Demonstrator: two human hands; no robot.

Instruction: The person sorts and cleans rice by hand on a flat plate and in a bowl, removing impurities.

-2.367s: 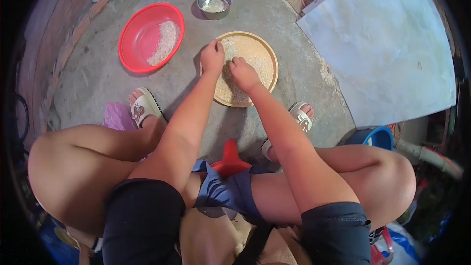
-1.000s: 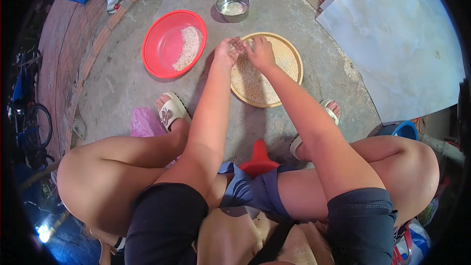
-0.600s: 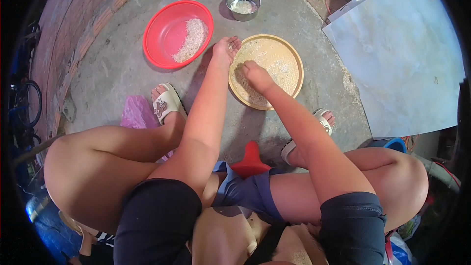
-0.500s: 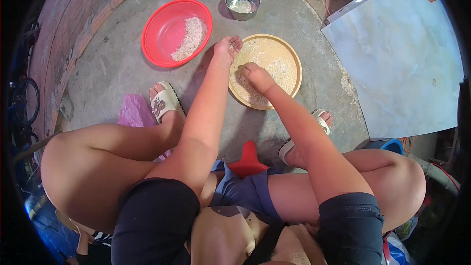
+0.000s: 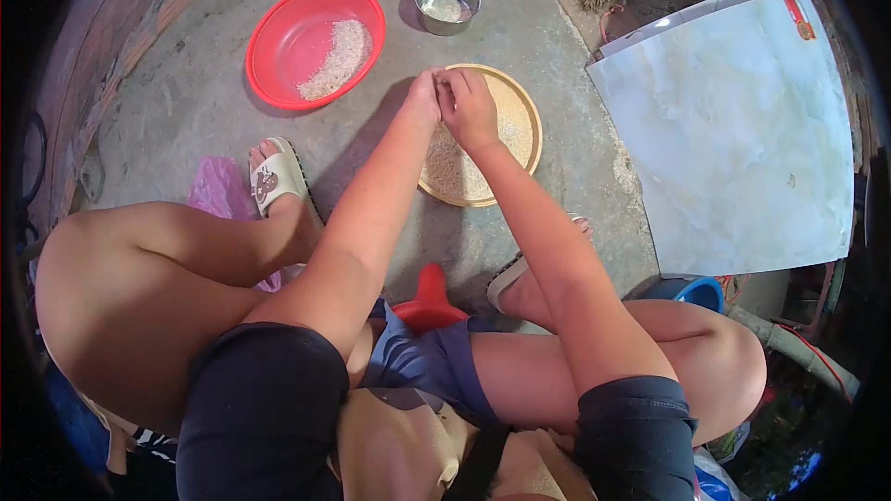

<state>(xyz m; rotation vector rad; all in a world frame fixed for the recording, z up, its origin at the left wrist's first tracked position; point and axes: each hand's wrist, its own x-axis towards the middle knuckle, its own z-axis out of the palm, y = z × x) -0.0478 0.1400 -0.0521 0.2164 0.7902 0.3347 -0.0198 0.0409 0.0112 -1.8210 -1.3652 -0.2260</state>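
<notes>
Above the far edge of the grain-strewn tray (image 5: 536, 130) on the floor (image 5: 186, 121), the left hand (image 5: 424, 95) and right hand (image 5: 469, 109) met, each grip pinched shut, contents too small to see.

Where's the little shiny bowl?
In the head view, the small metal bowl stands on the concrete floor near the top, just right of the red basin and beyond the far edge of the round tray.

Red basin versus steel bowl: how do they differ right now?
The red basin is much wider than the steel bowl. The basin is plain red; the bowl is shiny metal. Grain covers only one side of the basin, but the bowl's whole bottom. Both sit on the concrete floor, untouched.
</notes>
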